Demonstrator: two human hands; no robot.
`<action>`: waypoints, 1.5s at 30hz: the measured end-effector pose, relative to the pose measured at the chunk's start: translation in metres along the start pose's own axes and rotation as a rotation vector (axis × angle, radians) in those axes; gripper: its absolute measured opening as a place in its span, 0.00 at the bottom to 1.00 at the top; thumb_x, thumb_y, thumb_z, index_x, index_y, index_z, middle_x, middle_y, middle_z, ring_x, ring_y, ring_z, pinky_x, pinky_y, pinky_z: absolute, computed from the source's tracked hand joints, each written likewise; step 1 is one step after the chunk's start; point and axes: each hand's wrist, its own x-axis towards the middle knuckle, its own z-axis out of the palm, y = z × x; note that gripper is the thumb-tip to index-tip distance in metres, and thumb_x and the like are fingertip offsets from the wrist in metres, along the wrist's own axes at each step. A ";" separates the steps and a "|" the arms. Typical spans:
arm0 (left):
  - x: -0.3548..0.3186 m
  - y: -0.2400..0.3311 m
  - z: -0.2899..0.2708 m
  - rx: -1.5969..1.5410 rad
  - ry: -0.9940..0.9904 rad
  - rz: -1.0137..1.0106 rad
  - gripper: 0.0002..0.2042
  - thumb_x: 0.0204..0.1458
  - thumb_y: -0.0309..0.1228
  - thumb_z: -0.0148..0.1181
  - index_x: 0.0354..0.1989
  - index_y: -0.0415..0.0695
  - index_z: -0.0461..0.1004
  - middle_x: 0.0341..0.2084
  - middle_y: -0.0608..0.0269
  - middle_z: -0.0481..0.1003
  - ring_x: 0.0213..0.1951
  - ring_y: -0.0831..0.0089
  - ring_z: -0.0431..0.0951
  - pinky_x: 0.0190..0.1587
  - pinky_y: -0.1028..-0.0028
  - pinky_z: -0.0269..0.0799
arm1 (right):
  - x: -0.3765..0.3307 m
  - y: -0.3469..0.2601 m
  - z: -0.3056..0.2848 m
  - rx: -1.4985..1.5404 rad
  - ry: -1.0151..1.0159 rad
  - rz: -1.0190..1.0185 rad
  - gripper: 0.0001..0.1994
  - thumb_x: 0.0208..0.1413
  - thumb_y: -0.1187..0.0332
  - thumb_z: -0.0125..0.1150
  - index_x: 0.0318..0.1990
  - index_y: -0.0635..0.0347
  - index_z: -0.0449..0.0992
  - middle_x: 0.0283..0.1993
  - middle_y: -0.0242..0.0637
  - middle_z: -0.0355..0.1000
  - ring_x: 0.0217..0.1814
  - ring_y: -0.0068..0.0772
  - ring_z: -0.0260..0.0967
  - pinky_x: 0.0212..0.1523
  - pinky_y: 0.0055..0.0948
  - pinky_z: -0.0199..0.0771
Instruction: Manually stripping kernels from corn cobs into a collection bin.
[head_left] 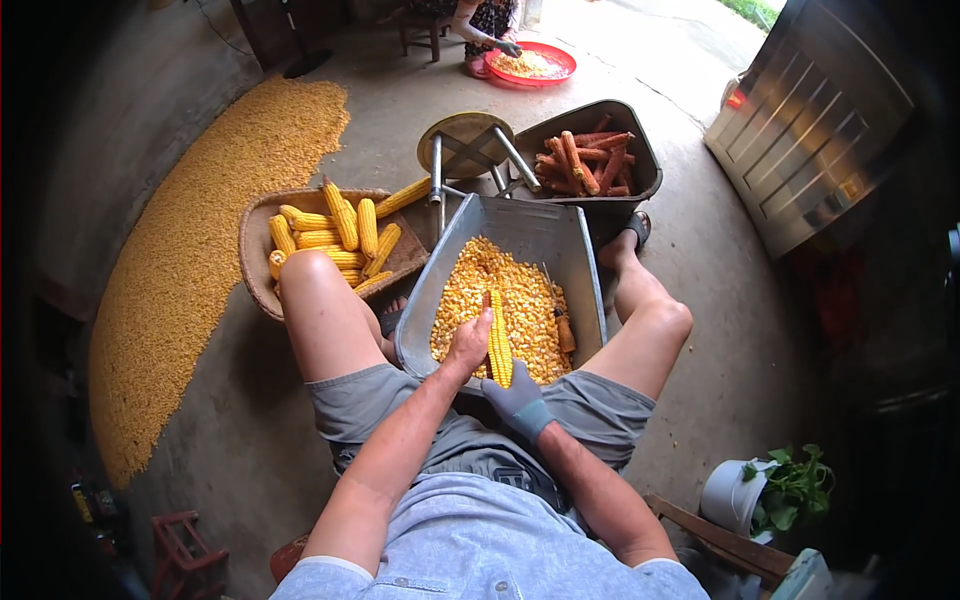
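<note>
Over a grey metal tub (587, 262), an ear of corn (501, 345) with yellow kernels stands nearly upright between my hands. My right hand (518, 399), in a grey glove, is closed round its lower end. My bare left hand (470, 341) is closed against its left side. A reddish-brown strip shows between the left fingers and the kernels; whether it is a separate bare cob or the ear's shelled side I cannot tell. Loose corn kernels (470, 275) fill the tub's bottom. On them, at the right wall, lies a tool with an orange-brown handle (564, 333) and a thin shaft.
A woven basket (256, 222) of corn ears stands left. Beyond the tub are an overturned stool (466, 130) and a dark bin (650, 180) of red cobs. A kernel heap (200, 250) lines the left wall. Another person handles kernels at a red tray (565, 60).
</note>
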 end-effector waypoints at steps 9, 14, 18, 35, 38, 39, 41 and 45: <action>-0.005 0.001 0.006 -0.076 0.074 0.009 0.24 0.61 0.50 0.42 0.34 0.38 0.73 0.24 0.63 0.73 0.27 0.74 0.73 0.32 0.74 0.68 | 0.014 0.015 0.006 0.058 0.012 0.081 0.29 0.46 0.55 0.60 0.51 0.67 0.63 0.42 0.53 0.73 0.44 0.51 0.72 0.46 0.39 0.71; -0.005 -0.007 0.005 -0.064 -0.090 -0.063 0.25 0.60 0.53 0.43 0.35 0.40 0.72 0.24 0.65 0.73 0.27 0.78 0.73 0.31 0.77 0.68 | 0.018 0.018 0.007 -0.019 0.008 0.099 0.30 0.45 0.55 0.60 0.52 0.66 0.63 0.42 0.55 0.73 0.45 0.53 0.72 0.46 0.40 0.71; -0.006 -0.006 0.009 0.151 0.027 0.060 0.23 0.62 0.48 0.41 0.37 0.37 0.73 0.25 0.63 0.73 0.29 0.72 0.73 0.35 0.72 0.68 | 0.019 0.021 0.004 -0.062 0.007 0.123 0.31 0.45 0.54 0.60 0.52 0.66 0.63 0.43 0.55 0.73 0.46 0.53 0.72 0.47 0.40 0.71; -0.001 -0.027 0.005 -0.049 -0.174 -0.023 0.24 0.61 0.49 0.43 0.41 0.36 0.73 0.29 0.62 0.75 0.32 0.75 0.74 0.37 0.76 0.69 | 0.032 0.029 0.003 0.088 0.006 0.130 0.29 0.45 0.55 0.61 0.50 0.67 0.66 0.41 0.50 0.74 0.44 0.46 0.73 0.45 0.36 0.71; 0.003 -0.032 0.004 0.121 0.013 0.053 0.23 0.62 0.47 0.42 0.41 0.36 0.73 0.30 0.61 0.75 0.33 0.75 0.74 0.39 0.76 0.69 | 0.040 0.039 0.008 0.174 -0.019 0.133 0.28 0.45 0.55 0.62 0.50 0.67 0.66 0.41 0.49 0.74 0.43 0.44 0.73 0.44 0.35 0.72; 0.002 -0.030 0.006 0.038 0.006 0.064 0.22 0.62 0.46 0.42 0.42 0.36 0.73 0.30 0.61 0.75 0.34 0.75 0.74 0.39 0.76 0.69 | 0.042 0.041 0.009 0.207 -0.007 0.153 0.28 0.45 0.55 0.62 0.50 0.67 0.66 0.41 0.48 0.74 0.43 0.43 0.73 0.44 0.34 0.72; 0.000 -0.026 0.009 -0.045 0.000 0.075 0.22 0.62 0.45 0.43 0.42 0.36 0.73 0.31 0.62 0.76 0.34 0.75 0.74 0.40 0.76 0.69 | 0.045 0.046 0.011 0.205 0.001 0.142 0.28 0.45 0.55 0.62 0.49 0.68 0.66 0.40 0.49 0.74 0.42 0.43 0.73 0.43 0.34 0.72; -0.010 -0.012 0.007 -0.146 -0.209 -0.105 0.20 0.62 0.43 0.44 0.43 0.36 0.73 0.34 0.62 0.76 0.36 0.76 0.75 0.41 0.77 0.69 | 0.041 0.035 0.008 0.164 0.125 0.027 0.20 0.47 0.60 0.63 0.42 0.65 0.67 0.25 0.36 0.72 0.20 0.28 0.67 0.21 0.29 0.68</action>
